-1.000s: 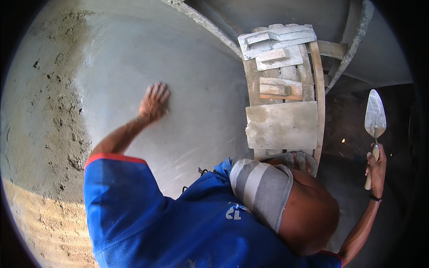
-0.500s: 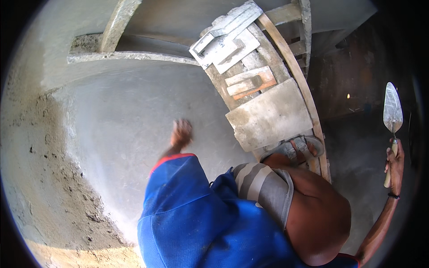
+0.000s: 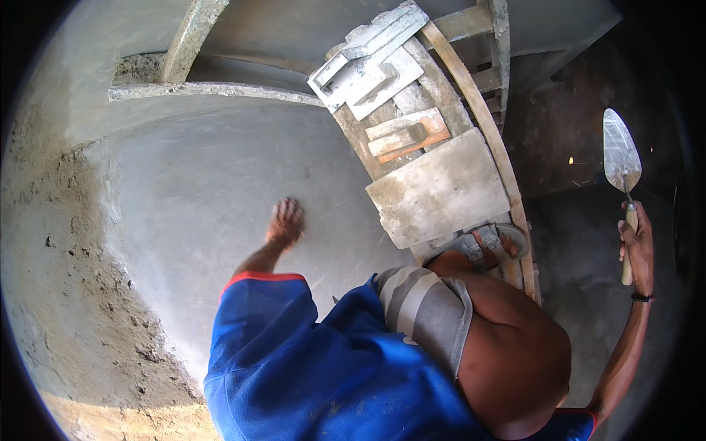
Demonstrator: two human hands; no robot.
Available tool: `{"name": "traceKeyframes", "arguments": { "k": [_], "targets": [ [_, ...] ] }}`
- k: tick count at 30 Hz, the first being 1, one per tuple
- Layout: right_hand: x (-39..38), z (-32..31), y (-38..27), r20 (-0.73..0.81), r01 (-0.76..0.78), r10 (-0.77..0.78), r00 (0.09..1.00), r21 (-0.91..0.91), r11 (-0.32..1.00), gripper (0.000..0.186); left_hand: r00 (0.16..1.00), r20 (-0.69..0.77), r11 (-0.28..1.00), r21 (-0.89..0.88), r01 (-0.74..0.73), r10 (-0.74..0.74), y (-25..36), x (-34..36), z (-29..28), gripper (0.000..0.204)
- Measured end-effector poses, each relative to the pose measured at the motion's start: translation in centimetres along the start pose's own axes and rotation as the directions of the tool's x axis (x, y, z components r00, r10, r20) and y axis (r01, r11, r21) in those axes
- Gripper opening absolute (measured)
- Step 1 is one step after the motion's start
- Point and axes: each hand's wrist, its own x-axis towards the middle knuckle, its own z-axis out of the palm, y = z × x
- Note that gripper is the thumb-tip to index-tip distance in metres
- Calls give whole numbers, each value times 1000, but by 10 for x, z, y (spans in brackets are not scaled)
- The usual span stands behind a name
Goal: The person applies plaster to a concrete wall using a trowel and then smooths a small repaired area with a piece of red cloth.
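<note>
Head: left hand [image 3: 285,222] spread, maybe touching grey plaster [image 3: 213,198]; right hand [image 3: 638,246] grips trowel [image 3: 622,154] in dim room [image 3: 577,128].

Hands: two are showing, one left hand [image 3: 285,223] and one right hand [image 3: 637,246]. Pointed trowels: one trowel [image 3: 621,154] is showing. Handled floats: three are lying on one plank platform [image 3: 441,84], namely one long float [image 3: 384,38], one pale float [image 3: 408,70] and one orange-edged float [image 3: 407,136]. Flat boards: one board [image 3: 441,187] is lying there. Feet: one sandalled foot [image 3: 487,246] is showing. Bracelets: one dark bracelet [image 3: 642,298] is showing. Planks are lying partly covered, so their number is escaping a count.
</note>
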Motion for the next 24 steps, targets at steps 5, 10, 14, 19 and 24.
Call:
{"name": "traceKeyframes", "arguments": {
  "k": [5, 10, 14, 19, 24],
  "targets": [
    [-11, -11, 30, -46, 55, -51, 998, 92, 994, 40, 832, -114, 810, 192, 554, -543, -181, 62, -120, 75],
    [-7, -36, 75, -129, -143, 131, 983, -90, 986, 61, 737, -161, 694, 253, 674, -657, -233, 78, -141, 75],
    [-27, -44, 110, -206, -267, 237, 949, -133, 954, 62, 831, -131, 786, 274, 554, -540, -192, 136, -117, 77],
    [-28, -46, 120, -162, -332, 304, 939, -186, 925, 60, 991, -14, 978, 157, 135, -135, -45, 170, -16, 78],
    [-57, -55, 110, -224, -359, 307, 925, -252, 898, 62, 619, 197, 644, -103, -758, 760, 172, 55, 110, 74]
  ]
}}
